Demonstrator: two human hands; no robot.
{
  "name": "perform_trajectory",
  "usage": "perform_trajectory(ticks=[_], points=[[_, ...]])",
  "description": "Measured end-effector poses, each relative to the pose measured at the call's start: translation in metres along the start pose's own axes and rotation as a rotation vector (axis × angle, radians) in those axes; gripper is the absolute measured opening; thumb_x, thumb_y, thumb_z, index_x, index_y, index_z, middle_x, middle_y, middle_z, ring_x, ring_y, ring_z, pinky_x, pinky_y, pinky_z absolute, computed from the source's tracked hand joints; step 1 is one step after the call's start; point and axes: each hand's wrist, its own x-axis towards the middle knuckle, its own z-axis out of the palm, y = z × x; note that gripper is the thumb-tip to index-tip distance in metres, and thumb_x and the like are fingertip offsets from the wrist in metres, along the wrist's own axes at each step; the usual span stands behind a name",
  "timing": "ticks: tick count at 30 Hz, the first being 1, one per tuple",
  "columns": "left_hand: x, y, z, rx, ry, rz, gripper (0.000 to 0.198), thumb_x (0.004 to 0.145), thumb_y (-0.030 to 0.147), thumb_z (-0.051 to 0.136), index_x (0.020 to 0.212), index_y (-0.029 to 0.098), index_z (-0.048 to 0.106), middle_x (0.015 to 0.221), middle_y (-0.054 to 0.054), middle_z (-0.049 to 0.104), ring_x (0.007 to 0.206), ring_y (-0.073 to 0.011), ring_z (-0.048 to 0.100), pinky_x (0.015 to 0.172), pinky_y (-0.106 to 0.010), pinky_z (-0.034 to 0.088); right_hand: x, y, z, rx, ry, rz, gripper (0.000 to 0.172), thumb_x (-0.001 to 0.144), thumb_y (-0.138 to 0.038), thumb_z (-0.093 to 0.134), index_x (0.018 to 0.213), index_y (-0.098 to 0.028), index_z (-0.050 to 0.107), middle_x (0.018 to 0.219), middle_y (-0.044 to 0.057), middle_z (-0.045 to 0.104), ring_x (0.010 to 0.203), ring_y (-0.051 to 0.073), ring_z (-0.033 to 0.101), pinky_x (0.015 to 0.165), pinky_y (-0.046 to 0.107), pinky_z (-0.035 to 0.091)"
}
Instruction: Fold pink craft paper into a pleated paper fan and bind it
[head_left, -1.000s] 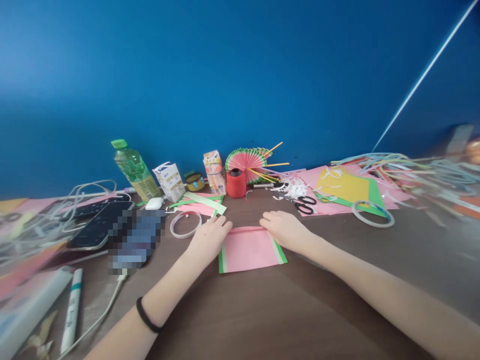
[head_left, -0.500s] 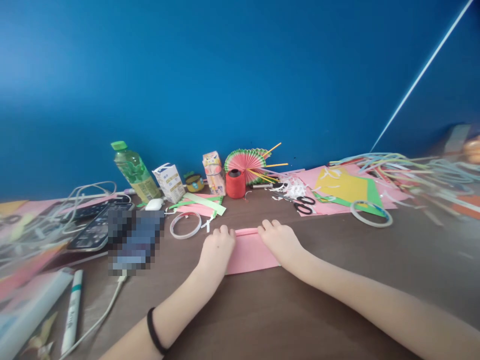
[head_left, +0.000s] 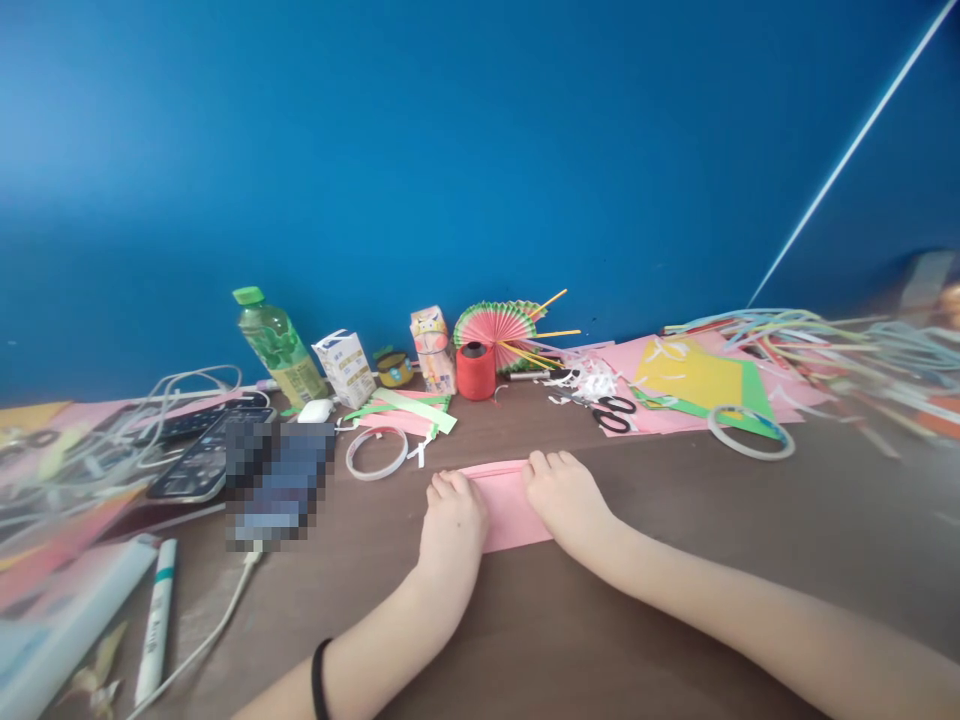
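Observation:
A sheet of pink paper [head_left: 514, 515] lies on the brown table between my hands, with a narrow fold along its far edge. My left hand [head_left: 454, 520] is closed on the left end of that fold, the fingers curled and bunched together. At the other end, my right hand [head_left: 568, 500] grips the folded edge with bent fingers. Both thumbs are hidden under the hands. Beyond my left hand lies a roll of clear tape [head_left: 350, 462]. Black-handled scissors [head_left: 615, 414] rest past my right hand.
A red thread spool [head_left: 475, 372], a pink-green paper fan [head_left: 495, 325], a small carton [head_left: 345, 367] and a green bottle [head_left: 281, 350] line the blue wall. Phones [head_left: 202, 455] and cables are at left. Coloured paper [head_left: 690, 370] and a second tape roll [head_left: 750, 450] sit at right.
My left hand has shifted right along the paper's far edge and turned, covering more of the sheet. My right hand stays on its end. The whole view has moved slightly.

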Motion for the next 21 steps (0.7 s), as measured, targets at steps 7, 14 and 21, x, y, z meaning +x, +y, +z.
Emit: perform_trajectory(ticks=[7, 14, 21], points=[[-0.001, -0.001, 0.001, 0.016, -0.016, 0.032, 0.055, 0.077, -0.004, 0.031, 0.123, 0.019, 0.049, 0.090, -0.016, 0.061, 0.081, -0.0229, 0.060, 0.070, -0.041, 0.048, -0.004, -0.005, 0.009, -0.080, 0.084, -0.065, 0.044, 0.081, -0.003, 0.039, 0.122, -0.012, 0.049, 0.084, 0.018, 0.062, 0.078, 0.026, 0.062, 0.069, 0.040, 0.043], [0.003, -0.003, 0.007, -0.025, 0.141, 0.180, 0.044, 0.078, -0.001, 0.033, 0.113, 0.012, 0.057, 0.104, -0.015, 0.056, 0.101, -0.0241, 0.053, 0.090, -0.041, 0.042, -0.004, -0.010, 0.016, -0.136, 0.128, -0.077, 0.046, 0.078, 0.000, 0.041, 0.122, -0.007, 0.050, 0.090, 0.023, 0.063, 0.085, 0.029, 0.062, 0.074, 0.045, 0.044], [0.006, -0.004, 0.011, -0.102, 0.103, 0.145, 0.039, 0.078, -0.001, 0.037, 0.112, 0.007, 0.054, 0.089, -0.014, 0.056, 0.085, -0.0216, 0.055, 0.075, -0.036, 0.047, -0.001, -0.008, 0.012, -0.062, 0.101, -0.064, 0.041, 0.077, 0.002, 0.041, 0.114, -0.004, 0.055, 0.080, 0.018, 0.063, 0.076, 0.024, 0.061, 0.066, 0.038, 0.042]])
